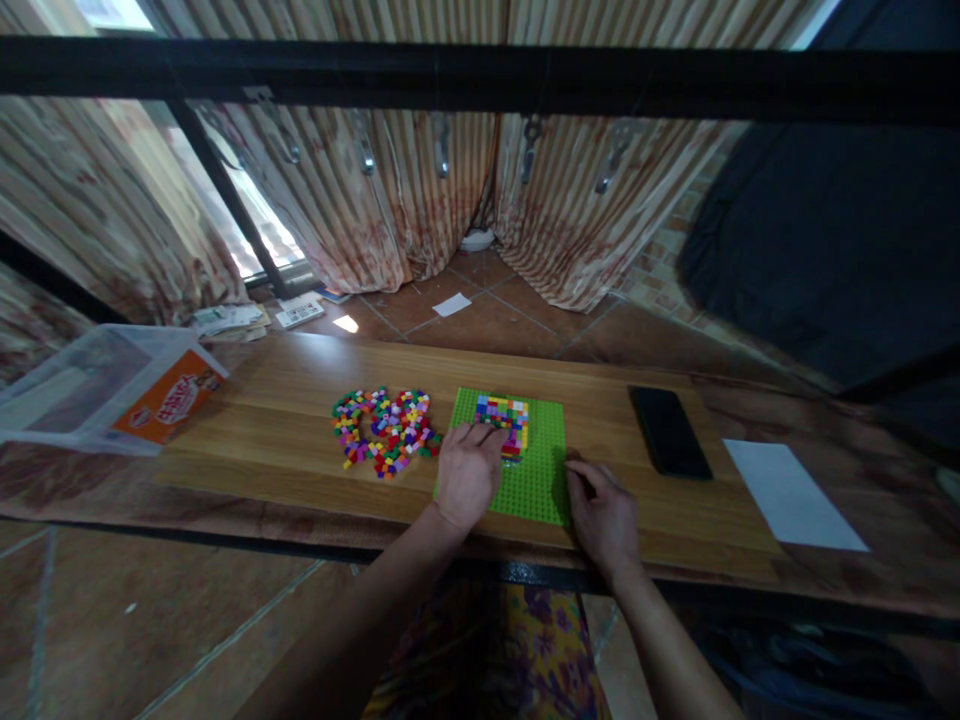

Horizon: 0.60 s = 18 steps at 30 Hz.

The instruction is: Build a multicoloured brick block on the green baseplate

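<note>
A green studded baseplate lies on the wooden board, with a patch of colourful small toy bricks fixed on its upper part. My left hand reaches over the plate's left side, its fingers bent and closed at the patch's lower edge; whatever sits under the fingertips is hidden. At the plate's right edge, my right hand has curled fingers, with thumb and index finger closed on the rim. Left of the plate spreads a loose pile of mixed-colour bricks.
A black phone and a white sheet of paper lie to the right. On the far left stands a clear plastic bin with an orange label. The wooden board rests on a low table; a dark bar crosses above.
</note>
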Motion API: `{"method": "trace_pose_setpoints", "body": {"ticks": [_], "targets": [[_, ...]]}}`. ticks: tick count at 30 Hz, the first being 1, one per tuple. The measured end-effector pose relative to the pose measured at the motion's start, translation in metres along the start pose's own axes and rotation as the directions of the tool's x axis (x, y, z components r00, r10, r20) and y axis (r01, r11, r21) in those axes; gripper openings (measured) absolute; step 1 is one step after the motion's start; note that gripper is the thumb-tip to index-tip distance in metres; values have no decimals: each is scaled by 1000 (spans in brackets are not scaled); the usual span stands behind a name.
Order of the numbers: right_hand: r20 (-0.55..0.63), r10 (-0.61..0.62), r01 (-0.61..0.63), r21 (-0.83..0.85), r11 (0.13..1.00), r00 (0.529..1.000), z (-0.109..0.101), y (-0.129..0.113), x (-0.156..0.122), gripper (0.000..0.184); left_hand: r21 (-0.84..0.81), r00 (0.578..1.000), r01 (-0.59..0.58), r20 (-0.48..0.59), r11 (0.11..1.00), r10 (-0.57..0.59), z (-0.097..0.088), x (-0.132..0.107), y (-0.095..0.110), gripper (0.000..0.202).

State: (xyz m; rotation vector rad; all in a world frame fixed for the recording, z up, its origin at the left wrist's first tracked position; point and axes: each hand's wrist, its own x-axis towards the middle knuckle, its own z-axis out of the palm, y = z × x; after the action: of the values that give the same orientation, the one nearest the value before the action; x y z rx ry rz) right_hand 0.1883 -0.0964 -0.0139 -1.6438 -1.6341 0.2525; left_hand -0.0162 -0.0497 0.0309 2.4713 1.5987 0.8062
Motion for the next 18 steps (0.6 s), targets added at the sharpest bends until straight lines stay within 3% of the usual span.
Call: {"method": "trace_pose_setpoints", "body": {"ticks": [6,13,18], "targets": [[8,-16,16,-18,1000,1000,0,0,0,27,207,994,-89,82,974,73,-5,-4,5,30],[13,-38,39,-62,997,999,2,1,0,28,243,976,-197,144,950,165,-9,2,10,27],[-5,-69,69,-75,995,998,4,6,0,29,235,986,-135,128,963,107,-11,-1,11,29]]}}
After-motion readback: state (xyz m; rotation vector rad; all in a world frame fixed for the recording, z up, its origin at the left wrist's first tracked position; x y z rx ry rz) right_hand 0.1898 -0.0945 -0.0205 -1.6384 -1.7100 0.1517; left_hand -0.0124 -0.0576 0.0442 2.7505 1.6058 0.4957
